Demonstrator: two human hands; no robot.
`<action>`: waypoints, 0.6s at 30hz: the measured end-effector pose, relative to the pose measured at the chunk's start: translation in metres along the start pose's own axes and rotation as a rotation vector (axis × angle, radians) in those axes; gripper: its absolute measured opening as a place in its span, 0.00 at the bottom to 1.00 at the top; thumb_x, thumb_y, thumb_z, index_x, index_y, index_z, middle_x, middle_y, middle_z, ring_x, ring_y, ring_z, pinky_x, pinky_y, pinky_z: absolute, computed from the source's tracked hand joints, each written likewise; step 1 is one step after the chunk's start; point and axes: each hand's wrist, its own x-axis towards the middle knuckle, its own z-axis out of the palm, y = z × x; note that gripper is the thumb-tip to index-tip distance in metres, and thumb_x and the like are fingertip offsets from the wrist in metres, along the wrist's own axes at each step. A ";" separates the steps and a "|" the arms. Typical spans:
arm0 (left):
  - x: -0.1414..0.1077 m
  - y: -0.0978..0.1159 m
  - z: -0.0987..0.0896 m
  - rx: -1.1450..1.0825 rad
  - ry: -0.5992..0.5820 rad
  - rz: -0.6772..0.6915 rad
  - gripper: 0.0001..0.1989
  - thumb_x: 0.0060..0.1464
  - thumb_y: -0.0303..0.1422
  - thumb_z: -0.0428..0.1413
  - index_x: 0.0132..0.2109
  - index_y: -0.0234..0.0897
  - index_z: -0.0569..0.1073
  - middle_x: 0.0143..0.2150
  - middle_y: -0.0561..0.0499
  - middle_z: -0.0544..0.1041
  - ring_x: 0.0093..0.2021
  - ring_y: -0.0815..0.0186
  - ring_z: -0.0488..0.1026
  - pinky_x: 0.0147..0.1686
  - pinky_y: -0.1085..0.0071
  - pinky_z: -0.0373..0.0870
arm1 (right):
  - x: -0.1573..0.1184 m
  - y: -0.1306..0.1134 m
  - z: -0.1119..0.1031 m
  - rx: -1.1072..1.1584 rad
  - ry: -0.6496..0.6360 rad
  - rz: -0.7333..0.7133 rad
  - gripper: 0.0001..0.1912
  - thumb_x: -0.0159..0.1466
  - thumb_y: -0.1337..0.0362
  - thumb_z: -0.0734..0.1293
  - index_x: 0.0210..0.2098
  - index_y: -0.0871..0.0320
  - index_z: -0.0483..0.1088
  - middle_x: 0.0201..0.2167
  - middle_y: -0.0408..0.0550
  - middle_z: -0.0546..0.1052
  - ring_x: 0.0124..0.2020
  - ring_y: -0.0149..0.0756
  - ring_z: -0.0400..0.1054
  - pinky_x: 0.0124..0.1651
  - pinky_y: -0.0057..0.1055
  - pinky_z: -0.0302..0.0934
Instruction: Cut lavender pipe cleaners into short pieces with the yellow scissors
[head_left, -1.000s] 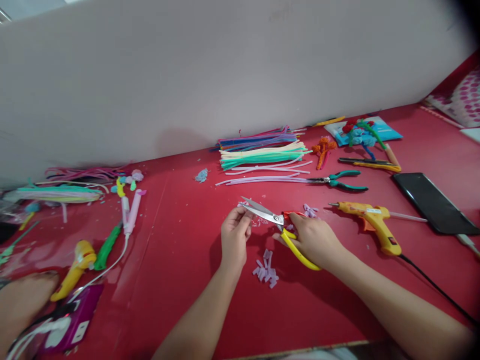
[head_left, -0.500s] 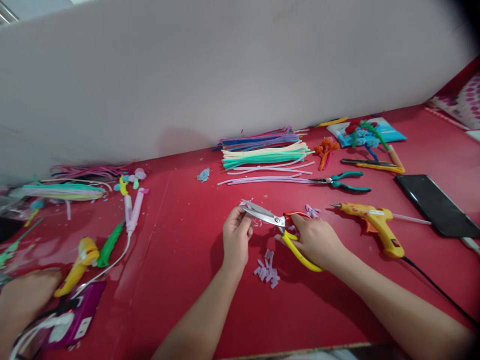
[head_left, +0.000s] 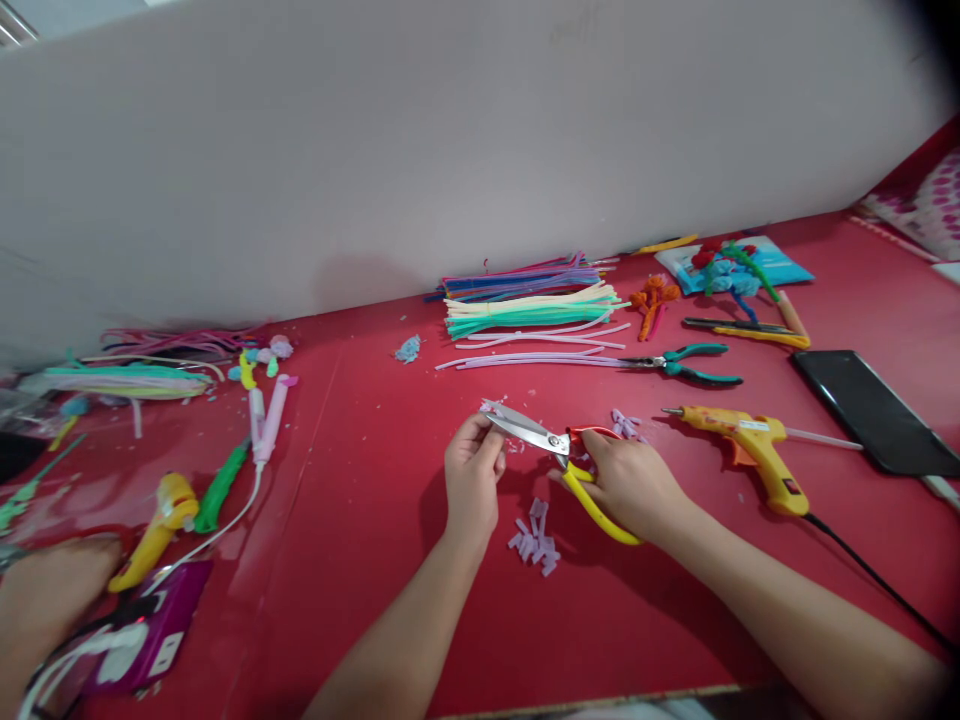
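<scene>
My right hand (head_left: 626, 485) grips a pair of scissors (head_left: 529, 432) with one red and one yellow handle. The blades point left, slightly apart, and their tips reach the fingertips of my left hand (head_left: 474, 465). That hand is closed in a pinch on a small lilac pipe cleaner piece (head_left: 489, 406), mostly hidden by fingers and blades. Below the scissors lies a small pile of cut lilac pieces (head_left: 534, 540). More cut pieces (head_left: 624, 424) lie just beyond my right hand, and bits of lilac fluff dot the red table (head_left: 360, 560) around the blades.
Bundled pipe cleaners (head_left: 532, 312) lie by the wall, with long lilac stems (head_left: 525, 360) and pliers (head_left: 686, 362) before them. On the right are a yellow glue gun (head_left: 750, 435) and a phone (head_left: 874, 410). Another person's hand (head_left: 64, 590) is at far left, near a purple power bank (head_left: 176, 620).
My hands and the scissors stay in almost the same place. At the far left, the other person's hand has shifted slightly.
</scene>
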 end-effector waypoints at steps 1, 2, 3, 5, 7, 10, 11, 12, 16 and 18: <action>0.000 0.000 0.000 -0.003 0.004 0.003 0.05 0.44 0.32 0.54 0.29 0.35 0.66 0.17 0.59 0.58 0.15 0.79 0.52 0.13 0.81 0.43 | 0.000 0.000 0.000 0.000 0.001 -0.002 0.22 0.56 0.45 0.50 0.29 0.58 0.59 0.22 0.46 0.71 0.22 0.33 0.64 0.22 0.27 0.42; -0.001 0.000 0.001 -0.007 0.009 0.005 0.05 0.44 0.32 0.54 0.29 0.35 0.65 0.17 0.59 0.58 0.15 0.80 0.52 0.13 0.81 0.43 | 0.000 0.000 0.000 0.000 0.001 -0.003 0.22 0.56 0.45 0.50 0.29 0.58 0.59 0.22 0.47 0.71 0.22 0.34 0.64 0.22 0.27 0.42; -0.001 0.001 0.001 -0.010 0.016 0.006 0.06 0.43 0.32 0.54 0.28 0.35 0.65 0.17 0.59 0.58 0.15 0.80 0.52 0.13 0.81 0.43 | -0.001 0.000 0.000 -0.001 0.000 -0.002 0.23 0.56 0.45 0.50 0.29 0.58 0.59 0.22 0.47 0.71 0.22 0.34 0.64 0.23 0.27 0.42; -0.002 0.002 0.003 -0.015 0.027 0.003 0.06 0.43 0.32 0.55 0.28 0.35 0.65 0.17 0.59 0.59 0.15 0.80 0.52 0.13 0.81 0.42 | -0.001 -0.001 0.001 -0.003 -0.007 0.001 0.23 0.56 0.45 0.50 0.30 0.58 0.60 0.23 0.47 0.71 0.22 0.34 0.64 0.23 0.27 0.43; -0.002 0.002 0.003 -0.020 0.035 0.001 0.07 0.42 0.33 0.55 0.28 0.35 0.65 0.18 0.59 0.60 0.15 0.80 0.52 0.13 0.81 0.42 | -0.001 -0.001 0.001 -0.006 -0.015 0.007 0.23 0.56 0.45 0.50 0.30 0.58 0.60 0.23 0.47 0.71 0.22 0.33 0.64 0.23 0.28 0.43; -0.002 0.002 0.004 -0.034 0.038 -0.001 0.07 0.42 0.33 0.55 0.28 0.35 0.66 0.17 0.60 0.60 0.15 0.80 0.52 0.12 0.81 0.43 | -0.001 -0.001 0.001 -0.012 -0.024 0.013 0.24 0.56 0.44 0.50 0.29 0.58 0.60 0.22 0.48 0.71 0.21 0.34 0.64 0.22 0.28 0.41; -0.002 0.002 0.003 -0.038 0.038 -0.002 0.07 0.42 0.33 0.55 0.28 0.35 0.66 0.17 0.60 0.60 0.15 0.80 0.52 0.12 0.81 0.43 | -0.001 -0.001 0.001 -0.014 -0.027 0.013 0.24 0.55 0.44 0.49 0.29 0.58 0.60 0.21 0.48 0.71 0.21 0.34 0.64 0.22 0.28 0.41; -0.002 0.002 0.003 -0.042 0.037 -0.003 0.07 0.42 0.33 0.55 0.28 0.35 0.66 0.17 0.60 0.60 0.15 0.80 0.52 0.12 0.81 0.43 | -0.001 -0.002 0.002 -0.015 -0.029 0.012 0.24 0.55 0.43 0.49 0.28 0.58 0.60 0.21 0.48 0.71 0.21 0.34 0.64 0.22 0.28 0.41; -0.001 0.000 0.003 -0.045 0.032 -0.006 0.07 0.42 0.33 0.55 0.29 0.35 0.66 0.18 0.59 0.60 0.15 0.80 0.52 0.12 0.81 0.43 | -0.001 -0.001 0.004 -0.007 -0.014 -0.008 0.23 0.56 0.44 0.49 0.28 0.58 0.60 0.20 0.47 0.71 0.21 0.35 0.64 0.22 0.28 0.41; -0.001 0.000 0.002 -0.044 0.024 -0.001 0.07 0.43 0.33 0.55 0.29 0.35 0.66 0.18 0.59 0.59 0.15 0.80 0.52 0.12 0.81 0.43 | -0.001 0.000 0.005 -0.009 -0.012 -0.008 0.23 0.56 0.45 0.50 0.28 0.58 0.60 0.21 0.46 0.71 0.22 0.35 0.64 0.22 0.28 0.42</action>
